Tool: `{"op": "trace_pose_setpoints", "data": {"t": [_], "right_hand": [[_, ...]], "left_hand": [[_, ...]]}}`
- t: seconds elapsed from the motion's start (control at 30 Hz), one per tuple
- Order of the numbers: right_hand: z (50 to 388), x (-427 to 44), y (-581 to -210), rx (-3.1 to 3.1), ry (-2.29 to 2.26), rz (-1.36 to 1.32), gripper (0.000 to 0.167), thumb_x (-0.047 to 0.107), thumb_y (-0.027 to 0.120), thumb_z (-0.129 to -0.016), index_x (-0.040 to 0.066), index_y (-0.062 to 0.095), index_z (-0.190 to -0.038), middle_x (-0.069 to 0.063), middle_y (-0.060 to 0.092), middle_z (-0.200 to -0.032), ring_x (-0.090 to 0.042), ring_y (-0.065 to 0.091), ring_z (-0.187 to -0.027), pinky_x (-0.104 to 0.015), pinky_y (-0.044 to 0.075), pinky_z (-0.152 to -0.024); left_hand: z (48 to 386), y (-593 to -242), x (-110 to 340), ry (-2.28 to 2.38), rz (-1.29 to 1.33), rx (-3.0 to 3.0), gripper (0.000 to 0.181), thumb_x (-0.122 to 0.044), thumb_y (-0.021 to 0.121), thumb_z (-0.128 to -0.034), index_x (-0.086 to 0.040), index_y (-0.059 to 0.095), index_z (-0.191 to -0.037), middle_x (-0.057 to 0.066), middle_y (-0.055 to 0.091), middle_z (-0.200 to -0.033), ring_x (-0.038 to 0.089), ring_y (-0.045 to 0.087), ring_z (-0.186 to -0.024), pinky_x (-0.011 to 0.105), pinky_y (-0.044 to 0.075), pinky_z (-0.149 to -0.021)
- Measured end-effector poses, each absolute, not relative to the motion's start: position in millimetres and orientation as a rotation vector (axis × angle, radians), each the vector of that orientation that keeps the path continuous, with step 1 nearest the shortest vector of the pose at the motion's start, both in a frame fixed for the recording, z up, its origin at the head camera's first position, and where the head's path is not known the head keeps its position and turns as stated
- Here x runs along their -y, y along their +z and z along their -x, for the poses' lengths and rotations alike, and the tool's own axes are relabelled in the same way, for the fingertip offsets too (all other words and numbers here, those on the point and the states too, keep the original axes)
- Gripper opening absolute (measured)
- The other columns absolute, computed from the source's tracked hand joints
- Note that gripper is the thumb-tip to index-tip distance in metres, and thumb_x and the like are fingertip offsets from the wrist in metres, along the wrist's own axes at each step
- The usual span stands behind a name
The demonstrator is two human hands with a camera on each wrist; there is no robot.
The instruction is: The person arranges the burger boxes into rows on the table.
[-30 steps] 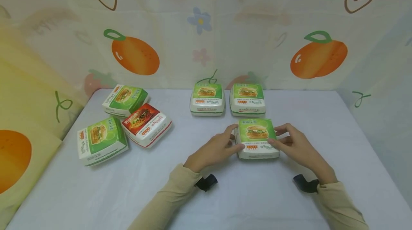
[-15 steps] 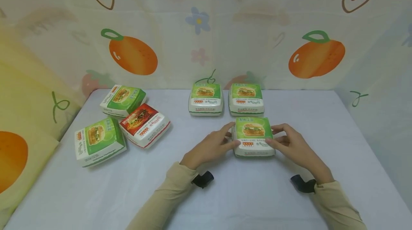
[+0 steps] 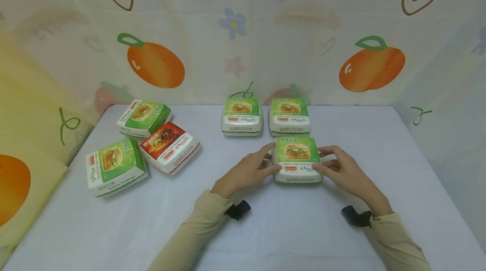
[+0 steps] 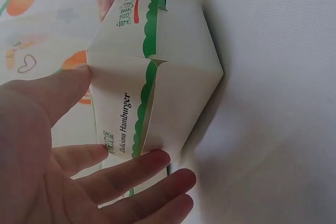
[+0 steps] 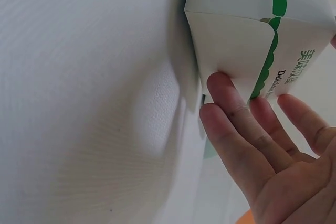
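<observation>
A green-and-white burger box (image 3: 298,155) lies flat on the table, front right of centre, between both hands. At its left side is the left hand (image 3: 247,172), thumb at the near top edge and index finger towards the far corner. The left wrist view shows this hand's fingers (image 4: 134,174) spread and nearly straight along the box's side. On the opposite side, the right hand (image 3: 347,172) rests its thumb on the near top corner. Its fingers (image 5: 247,129) look extended in the right wrist view, tips touching the side wall. The box's underside is hidden.
Two green-and-white burger boxes (image 3: 241,116) stand side by side just behind. At left, a red-and-white burger box (image 3: 169,146) sits close to two tilted green ones (image 3: 115,165). A patterned cloth (image 3: 281,52) hangs behind the white table (image 3: 273,229).
Both hands have slid the burger box slightly away from the body, closer to the back pair. The view has shifted a little; the other boxes stay in place.
</observation>
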State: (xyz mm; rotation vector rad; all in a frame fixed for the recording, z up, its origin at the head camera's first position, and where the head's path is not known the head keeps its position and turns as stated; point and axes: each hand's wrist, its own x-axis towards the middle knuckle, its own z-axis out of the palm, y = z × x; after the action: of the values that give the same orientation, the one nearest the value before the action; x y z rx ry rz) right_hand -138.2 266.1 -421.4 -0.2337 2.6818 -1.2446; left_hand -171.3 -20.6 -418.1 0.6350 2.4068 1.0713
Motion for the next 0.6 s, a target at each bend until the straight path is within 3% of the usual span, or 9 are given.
{"op": "trace_pose_setpoints", "data": {"t": [0.47, 0.6], "right_hand": [[138.7, -267.5, -419.7, -2.679, -1.235, 0.230, 0.062, 0.037, 0.067, -0.095, 0.001, 0.043, -0.140, -0.019, 0.054, -0.130, -0.033, 0.069, -0.108, -0.029, 0.055, -0.081], [137.3, -268.9, -418.5, -2.693, -1.224, 0.227, 0.064, 0.038, 0.067, -0.095, 0.001, 0.042, -0.141, -0.020, 0.053, -0.132, -0.036, 0.067, -0.111, -0.037, 0.057, -0.085]], "left_hand": [[170.5, -415.3, 21.6, 1.051, -0.648, -2.426, 0.072, -0.048, 0.055, -0.0993, -0.019, 0.023, -0.158, 0.014, 0.057, -0.141, 0.027, 0.059, -0.122, 0.044, 0.048, -0.104], [170.9, -413.1, 22.6, 1.038, -0.640, -2.433, 0.071, -0.047, 0.054, -0.0996, -0.019, 0.024, -0.157, 0.014, 0.056, -0.142, 0.028, 0.058, -0.125, 0.045, 0.048, -0.105]]}}
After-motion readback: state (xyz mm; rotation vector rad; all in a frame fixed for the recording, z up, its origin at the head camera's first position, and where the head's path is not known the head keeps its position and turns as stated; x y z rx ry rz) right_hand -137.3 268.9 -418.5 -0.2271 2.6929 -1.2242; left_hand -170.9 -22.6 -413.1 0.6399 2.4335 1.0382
